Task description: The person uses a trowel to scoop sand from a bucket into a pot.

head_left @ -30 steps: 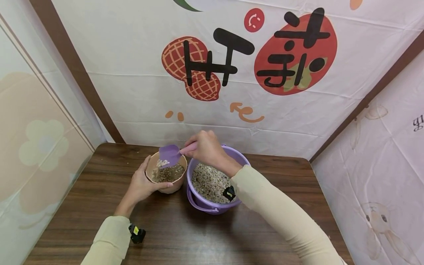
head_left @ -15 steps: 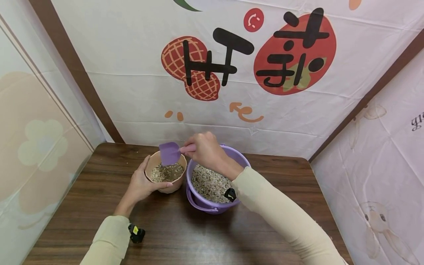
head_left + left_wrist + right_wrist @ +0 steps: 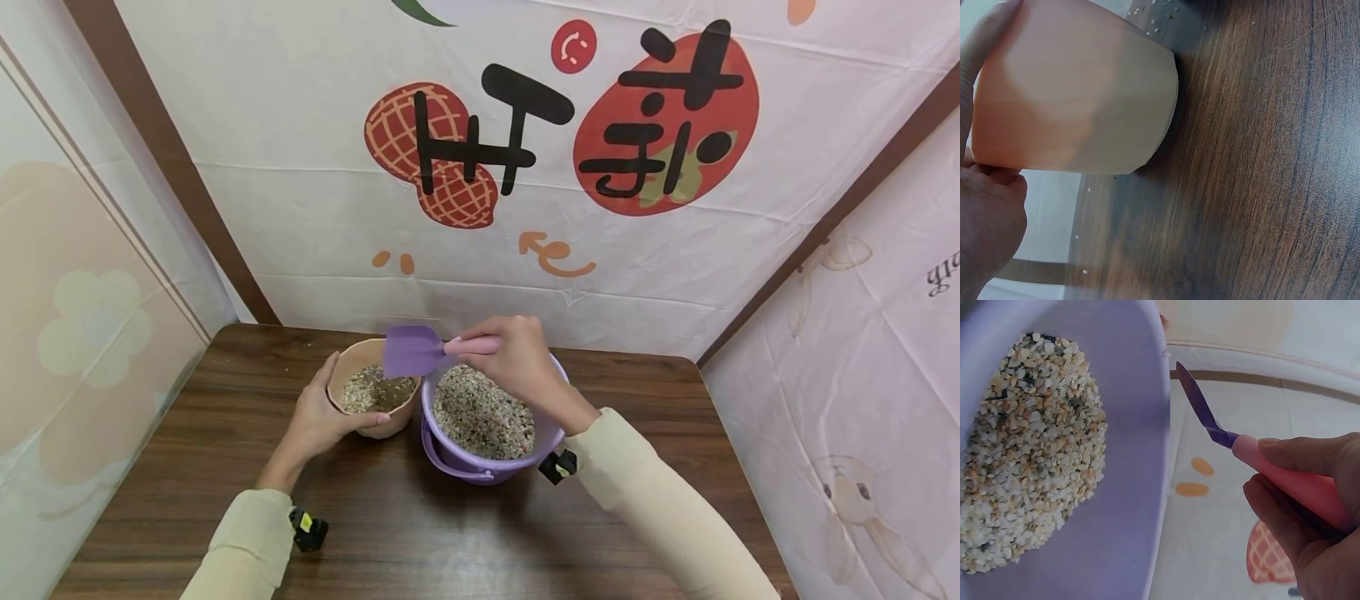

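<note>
The left hand [image 3: 321,419] grips the peach pot [image 3: 386,427] on the table [image 3: 360,525], its thumb along the near side. Just right of the pot stands the purple bucket [image 3: 468,460] of granules [image 3: 480,417]. Above their neighbouring rims, the scoop [image 3: 412,350] lies crosswise, blade pointing left toward the pot, handle over the bucket. The right hand [image 3: 517,362], nearer the bucket, pinches that handle between thumb and fingers, its grip right of the blade.

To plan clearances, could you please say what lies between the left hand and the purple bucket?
The peach pot lies between the left hand and the purple bucket, in the head view.
</note>
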A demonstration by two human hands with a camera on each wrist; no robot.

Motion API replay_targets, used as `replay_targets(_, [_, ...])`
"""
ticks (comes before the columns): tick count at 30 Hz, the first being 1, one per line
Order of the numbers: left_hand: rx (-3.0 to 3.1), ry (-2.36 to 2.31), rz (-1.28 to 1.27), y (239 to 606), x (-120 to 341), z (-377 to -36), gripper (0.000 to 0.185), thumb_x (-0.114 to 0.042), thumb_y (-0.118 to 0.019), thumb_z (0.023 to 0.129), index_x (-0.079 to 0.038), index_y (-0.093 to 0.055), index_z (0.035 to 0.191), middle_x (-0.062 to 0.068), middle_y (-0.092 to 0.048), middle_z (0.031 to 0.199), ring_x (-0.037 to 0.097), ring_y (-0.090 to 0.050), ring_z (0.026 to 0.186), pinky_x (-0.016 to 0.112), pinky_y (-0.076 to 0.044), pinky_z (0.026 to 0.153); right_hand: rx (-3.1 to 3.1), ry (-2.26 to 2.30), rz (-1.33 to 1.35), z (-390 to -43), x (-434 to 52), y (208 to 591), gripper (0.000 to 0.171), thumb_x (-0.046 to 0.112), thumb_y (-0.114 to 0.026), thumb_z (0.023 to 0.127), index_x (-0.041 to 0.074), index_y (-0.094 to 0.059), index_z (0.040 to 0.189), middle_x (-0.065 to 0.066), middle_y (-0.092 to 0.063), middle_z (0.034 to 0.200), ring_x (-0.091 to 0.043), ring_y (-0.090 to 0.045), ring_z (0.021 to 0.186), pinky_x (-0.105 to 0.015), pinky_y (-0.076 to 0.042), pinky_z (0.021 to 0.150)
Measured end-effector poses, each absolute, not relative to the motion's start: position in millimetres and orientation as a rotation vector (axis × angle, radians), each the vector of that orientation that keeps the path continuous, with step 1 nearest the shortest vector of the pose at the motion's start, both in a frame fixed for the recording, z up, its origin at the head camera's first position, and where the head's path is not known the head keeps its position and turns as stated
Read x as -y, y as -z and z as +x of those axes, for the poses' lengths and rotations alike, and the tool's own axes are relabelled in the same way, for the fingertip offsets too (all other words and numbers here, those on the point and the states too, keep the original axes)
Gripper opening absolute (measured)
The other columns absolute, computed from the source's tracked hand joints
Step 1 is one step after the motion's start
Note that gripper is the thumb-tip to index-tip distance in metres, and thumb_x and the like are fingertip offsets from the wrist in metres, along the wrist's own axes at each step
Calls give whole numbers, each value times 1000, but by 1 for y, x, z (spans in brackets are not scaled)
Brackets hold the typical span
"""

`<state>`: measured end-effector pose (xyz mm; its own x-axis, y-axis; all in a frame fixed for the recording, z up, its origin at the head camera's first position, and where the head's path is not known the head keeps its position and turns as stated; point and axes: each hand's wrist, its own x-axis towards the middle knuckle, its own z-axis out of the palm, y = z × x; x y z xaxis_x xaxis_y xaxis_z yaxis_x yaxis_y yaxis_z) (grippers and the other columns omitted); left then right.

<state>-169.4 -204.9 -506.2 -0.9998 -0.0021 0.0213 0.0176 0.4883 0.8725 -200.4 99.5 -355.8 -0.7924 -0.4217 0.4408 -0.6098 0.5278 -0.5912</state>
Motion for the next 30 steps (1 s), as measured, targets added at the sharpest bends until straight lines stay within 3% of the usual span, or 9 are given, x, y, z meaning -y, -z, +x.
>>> replay_targets(9, [2695,1563,1,506,204,-170,139,-38,-98,64,-7,-7,164,30,-28,158,47,-33,142,63,-33,111,2535,-1381,499,-186,-147,361,23,20,-93,74,13,-84,93,0,-78,91,-13,-74,85,-32,-59,73])
replay_targets(13, [2674,1565,-9,507,203,-171,138,-36,-99,63,-4,-9,163,30,-30,157,47,-34,141,63,-33,112,2511,-1512,406,-180,-166,367,23,20,-93,74,12,-83,93,1,-78,86,-14,-74,84,-29,-58,67])
replay_targets(22, [2674,1557,-2,507,201,-171,138,-35,-100,63,-2,-10,162,31,-29,157,47,-33,142,63,-31,113,2533,-1652,148,-158,-198,384,31,22,-94,73,9,-82,99,-3,-78,85,-17,-75,83,-29,-61,68])
replay_targets(30, [2686,1552,2,505,201,-171,139,-35,-100,62,-1,-9,162,32,-26,158,48,-30,143,63,-29,114,2510,-1665,104,-144,-213,407,33,23,-95,71,8,-82,97,-5,-78,83,-13,-72,78,-23,-57,62])
